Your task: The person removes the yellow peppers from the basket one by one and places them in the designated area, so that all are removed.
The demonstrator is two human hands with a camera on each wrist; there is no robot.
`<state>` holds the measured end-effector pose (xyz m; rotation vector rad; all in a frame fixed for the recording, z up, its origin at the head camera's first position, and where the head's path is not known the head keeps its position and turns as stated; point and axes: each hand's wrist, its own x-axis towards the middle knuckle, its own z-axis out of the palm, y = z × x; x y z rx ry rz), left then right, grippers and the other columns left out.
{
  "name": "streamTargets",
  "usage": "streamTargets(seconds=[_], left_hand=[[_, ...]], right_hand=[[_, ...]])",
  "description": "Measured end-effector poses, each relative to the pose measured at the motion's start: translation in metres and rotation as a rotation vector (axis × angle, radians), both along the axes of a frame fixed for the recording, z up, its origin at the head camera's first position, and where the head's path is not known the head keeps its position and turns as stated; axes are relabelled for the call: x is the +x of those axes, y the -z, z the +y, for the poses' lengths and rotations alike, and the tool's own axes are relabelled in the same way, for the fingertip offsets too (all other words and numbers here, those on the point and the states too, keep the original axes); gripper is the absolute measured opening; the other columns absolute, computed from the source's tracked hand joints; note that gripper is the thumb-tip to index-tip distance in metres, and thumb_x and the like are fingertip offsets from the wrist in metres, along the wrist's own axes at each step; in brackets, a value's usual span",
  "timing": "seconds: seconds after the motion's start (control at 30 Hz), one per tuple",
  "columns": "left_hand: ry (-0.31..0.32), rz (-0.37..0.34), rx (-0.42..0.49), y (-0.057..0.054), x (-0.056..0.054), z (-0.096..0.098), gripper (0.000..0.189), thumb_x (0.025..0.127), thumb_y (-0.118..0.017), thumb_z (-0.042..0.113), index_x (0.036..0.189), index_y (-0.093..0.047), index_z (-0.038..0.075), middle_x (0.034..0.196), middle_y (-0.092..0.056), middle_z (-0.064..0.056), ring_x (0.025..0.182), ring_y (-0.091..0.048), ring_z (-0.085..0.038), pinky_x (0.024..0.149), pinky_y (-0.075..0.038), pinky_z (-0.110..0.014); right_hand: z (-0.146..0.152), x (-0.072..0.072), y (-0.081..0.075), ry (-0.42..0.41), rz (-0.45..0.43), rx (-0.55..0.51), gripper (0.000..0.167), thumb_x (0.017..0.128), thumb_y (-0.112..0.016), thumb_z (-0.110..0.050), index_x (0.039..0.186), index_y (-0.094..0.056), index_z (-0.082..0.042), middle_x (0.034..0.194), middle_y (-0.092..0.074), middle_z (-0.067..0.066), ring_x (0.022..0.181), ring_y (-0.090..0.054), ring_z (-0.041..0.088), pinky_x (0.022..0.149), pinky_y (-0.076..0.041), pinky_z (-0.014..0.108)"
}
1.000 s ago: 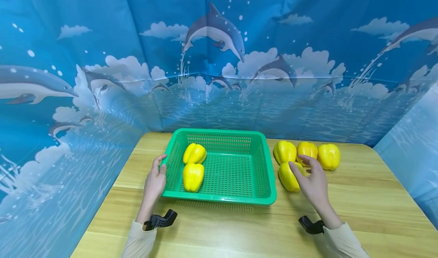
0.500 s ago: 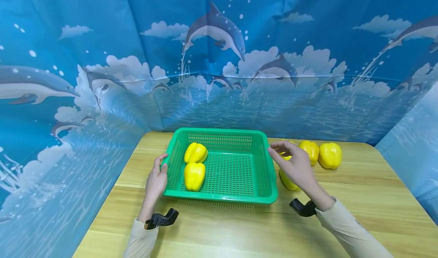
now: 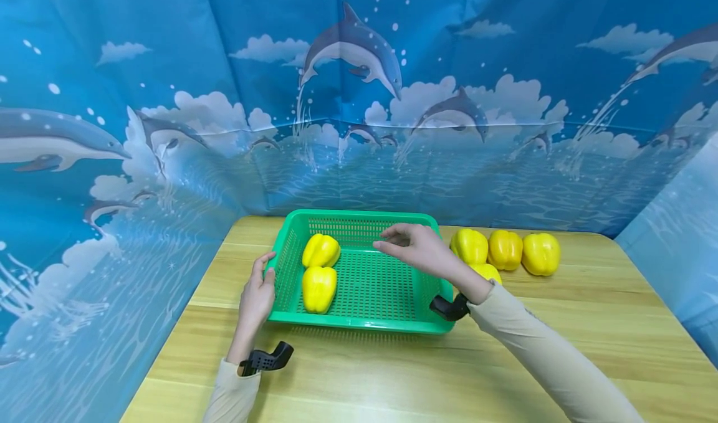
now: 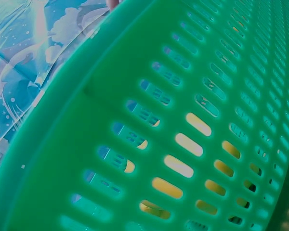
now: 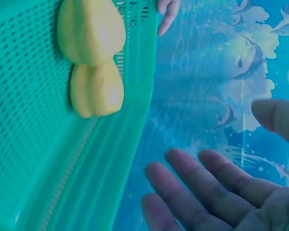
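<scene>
A green plastic basket (image 3: 359, 326) with slotted walls stands on the table. Inside, along its left side, lie two yellow bell peppers, a farther one (image 3: 321, 251) and a nearer one (image 3: 319, 290). My left hand (image 3: 256, 296) holds the left rim; its wrist view is mostly filled by the basket's wall (image 4: 111, 82). Over the basket's right half hovers my right hand (image 3: 421, 247), holding nothing. Its fingers (image 5: 202, 180) are spread loosely apart from the thumb in the right wrist view. To the right of the basket, several more bell peppers (image 3: 505, 250) sit grouped; my right forearm partly covers the nearest one.
The wooden table (image 3: 370, 379) ends in a rounded corner at the back right. A blue curtain (image 3: 359, 167) printed with dolphins hangs close behind it and along both sides. A black wrist camera (image 3: 449, 307) sits on each wrist.
My right hand has moved left, from beside the peppers at the right, across the rim to above the basket. The left hand stays at the left rim; the peppers lie as before.
</scene>
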<state>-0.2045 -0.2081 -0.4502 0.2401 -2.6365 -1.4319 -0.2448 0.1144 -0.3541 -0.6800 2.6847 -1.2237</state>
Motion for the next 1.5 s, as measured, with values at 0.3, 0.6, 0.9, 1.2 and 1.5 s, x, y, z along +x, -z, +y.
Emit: streamTargets(seconds=[0.3,0.6,0.9,1.2,1.5], left_hand=[[-0.006,0.011,0.005,0.001,0.000,0.000,0.040,0.104,-0.032,0.023,0.145,-0.034,0.023,0.064,-0.042,-0.007,0.039,-0.025,-0.014,0.039,-0.025,-0.027],[0.001,0.001,-0.006,-0.001,0.000,-0.001,0.040,0.105,-0.030,0.025,0.145,-0.033,0.024,0.056,-0.035,-0.003,0.039,-0.024,-0.015,0.039,-0.025,-0.028],[-0.005,0.011,-0.015,-0.001,0.000,-0.001,0.040,0.105,-0.031,0.024,0.145,-0.034,0.023,0.056,-0.033,-0.003,0.040,-0.024,-0.014,0.040,-0.025,-0.028],[-0.011,0.005,-0.029,-0.001,-0.002,-0.001,0.040,0.105,-0.031,0.023,0.144,-0.034,0.023,0.058,-0.034,-0.003,0.042,-0.025,-0.015,0.041,-0.025,-0.029],[-0.024,0.002,-0.038,-0.001,-0.003,0.000,0.040,0.104,-0.031,0.022,0.144,-0.035,0.022,0.060,-0.036,-0.004,0.045,-0.027,-0.016,0.044,-0.026,-0.031]], right_hand=[[-0.044,-0.021,0.009,-0.098,-0.169,0.131,0.053,0.089,-0.059,-0.051,0.124,-0.061,-0.011,0.119,-0.060,0.005,0.106,-0.057,0.021,0.082,-0.048,0.039],[-0.079,-0.025,0.034,-0.169,-0.218,0.255,0.060,0.086,-0.060,-0.054,0.119,-0.062,-0.003,0.077,-0.056,-0.001,0.065,-0.049,0.012,0.062,-0.041,0.029],[-0.098,-0.030,0.050,-0.179,-0.281,0.267,0.050,0.084,-0.063,-0.054,0.088,-0.063,-0.005,0.060,-0.028,-0.004,0.054,-0.027,0.012,0.054,-0.028,0.030],[-0.110,-0.038,0.055,-0.297,-0.334,0.250,0.035,0.089,-0.063,-0.044,0.101,-0.063,-0.011,0.085,-0.061,0.001,0.071,-0.049,0.020,0.062,-0.038,0.030],[-0.125,-0.037,0.066,-0.216,-0.383,0.332,0.044,0.085,-0.062,-0.054,0.085,-0.060,-0.010,0.065,-0.046,0.000,0.054,-0.038,0.013,0.052,-0.033,0.028]])
